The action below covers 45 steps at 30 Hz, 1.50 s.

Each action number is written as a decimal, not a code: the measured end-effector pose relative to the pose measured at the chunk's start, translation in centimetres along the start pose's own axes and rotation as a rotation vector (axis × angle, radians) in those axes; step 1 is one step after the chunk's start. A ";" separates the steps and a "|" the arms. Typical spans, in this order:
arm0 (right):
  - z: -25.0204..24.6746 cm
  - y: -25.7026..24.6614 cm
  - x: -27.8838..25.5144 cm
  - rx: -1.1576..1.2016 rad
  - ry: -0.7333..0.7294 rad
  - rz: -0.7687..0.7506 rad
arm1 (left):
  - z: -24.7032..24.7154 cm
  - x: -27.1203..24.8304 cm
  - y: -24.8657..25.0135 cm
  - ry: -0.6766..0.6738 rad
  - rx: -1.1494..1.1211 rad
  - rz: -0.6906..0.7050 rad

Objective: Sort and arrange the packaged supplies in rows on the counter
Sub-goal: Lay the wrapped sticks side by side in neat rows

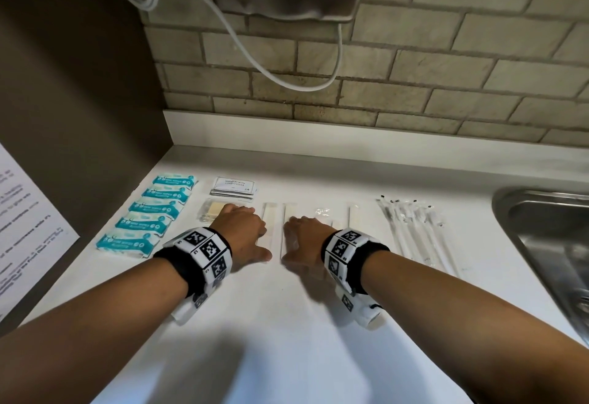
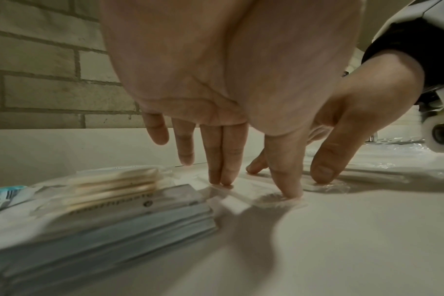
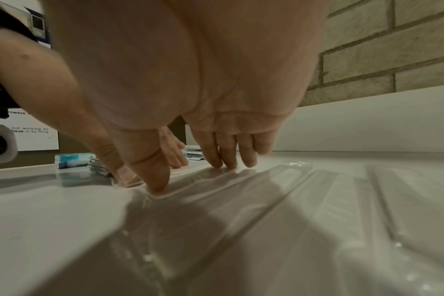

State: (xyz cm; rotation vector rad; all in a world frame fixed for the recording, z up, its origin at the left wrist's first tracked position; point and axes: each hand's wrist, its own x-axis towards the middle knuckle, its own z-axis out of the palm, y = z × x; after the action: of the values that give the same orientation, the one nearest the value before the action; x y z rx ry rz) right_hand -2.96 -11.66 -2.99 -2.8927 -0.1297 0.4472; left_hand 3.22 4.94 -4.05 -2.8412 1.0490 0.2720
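Several long flat packets in clear wrap (image 1: 289,212) lie side by side in the middle of the white counter (image 1: 287,324). My left hand (image 1: 251,235) and right hand (image 1: 302,238) rest next to each other on these packets, fingers straight and tips pressing down. In the left wrist view the left hand (image 2: 254,186) touches the clear wrap (image 2: 274,202) with fingertips and thumb. The right hand (image 3: 190,174) presses the wrap (image 3: 241,180) the same way. Neither hand grips anything.
A column of teal wipe packets (image 1: 153,212) lies at the left. Shampoo sachets (image 1: 234,185) and a packet of cotton pads (image 1: 210,211) sit behind my left hand. Thin wrapped sticks (image 1: 414,235) lie at the right, near a steel sink (image 1: 541,228). A cable (image 1: 280,75) hangs above.
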 end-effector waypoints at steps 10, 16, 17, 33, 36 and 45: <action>-0.4 -0.1 -0.5 0.011 -0.021 0.021 | 0.0 0.3 0.1 -0.020 0.032 -0.015; -0.6 -0.5 -0.5 -0.011 -0.057 0.026 | -0.5 0.3 0.3 -0.008 0.041 -0.012; -0.8 -0.4 -0.5 -0.001 -0.053 0.024 | -0.7 0.2 0.2 -0.001 0.034 -0.019; -1.7 6.9 -5.5 -0.177 -0.068 0.123 | -1.5 0.7 8.3 -0.044 -0.076 0.221; -0.9 6.5 -5.7 -0.194 -0.081 0.078 | -0.9 0.8 8.2 -0.070 -0.103 0.165; -1.6 5.8 -4.7 -0.156 -0.079 0.059 | -1.2 1.7 8.0 -0.063 -0.132 0.059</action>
State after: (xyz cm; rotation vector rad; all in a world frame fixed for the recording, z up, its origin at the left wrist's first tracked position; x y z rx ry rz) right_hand -6.60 -18.21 -1.48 -3.0386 -0.0956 0.5878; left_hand -0.64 -2.39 -3.52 -2.8976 1.1443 0.4496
